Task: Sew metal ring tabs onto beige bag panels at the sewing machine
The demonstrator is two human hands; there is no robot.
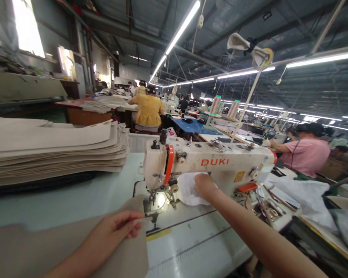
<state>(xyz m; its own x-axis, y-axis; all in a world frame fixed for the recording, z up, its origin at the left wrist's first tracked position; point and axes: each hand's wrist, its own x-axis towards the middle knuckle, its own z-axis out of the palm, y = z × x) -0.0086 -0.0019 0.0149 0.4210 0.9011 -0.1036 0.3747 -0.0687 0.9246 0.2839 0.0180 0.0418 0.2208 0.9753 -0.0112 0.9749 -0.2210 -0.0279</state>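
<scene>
A white DUKI sewing machine (214, 162) stands before me, its lamp lighting the needle plate (159, 202). Left of the needle, my left hand (124, 224) pinches a small pale strip (145, 219) between thumb and fingers. That hand rests over a flat beige fabric panel (60, 239), whose right part lies close to the presser foot (153, 196). Beneath the machine's arm, my right hand (205, 187) is on a round white sheet or pouch (187, 191). Its fingers are curled inward, and their tips are hidden.
A thick stack of beige panels (55, 150) fills the table's left side. At the right sit a tray of small tools (274, 212) and white plastic sheeting (304, 197). Thread cones (216, 105) stand behind the machine. Co-workers in yellow (148, 110) and pink (307, 152) sit further off.
</scene>
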